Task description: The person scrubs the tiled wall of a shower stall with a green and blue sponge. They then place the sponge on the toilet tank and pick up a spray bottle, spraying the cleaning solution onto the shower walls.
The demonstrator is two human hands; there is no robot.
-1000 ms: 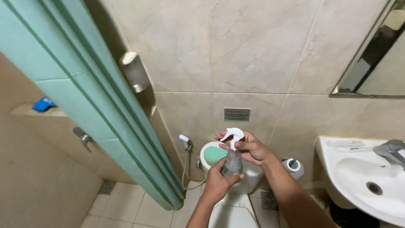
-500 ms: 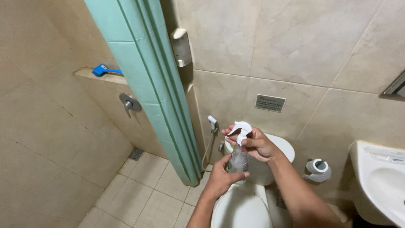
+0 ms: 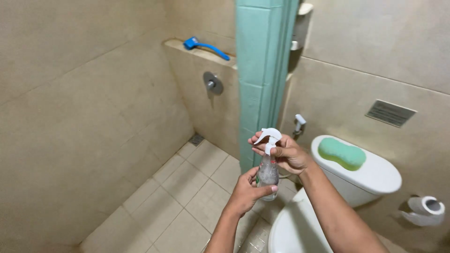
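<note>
Head view: the left hand (image 3: pixel 247 191) is gripping the lower body of a clear spray bottle (image 3: pixel 268 172), fingers wrapped closed around it. The right hand (image 3: pixel 287 153) is closing around the bottle's white trigger head (image 3: pixel 269 137). The bottle is being held upright just left of the white toilet tank (image 3: pixel 370 180), which is carrying a green sponge (image 3: pixel 341 153).

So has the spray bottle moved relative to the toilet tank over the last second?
Yes. The spray bottle, gripped by both hands, was in front of the toilet tank earlier; now it sits to its left, beside the green partition.
</note>
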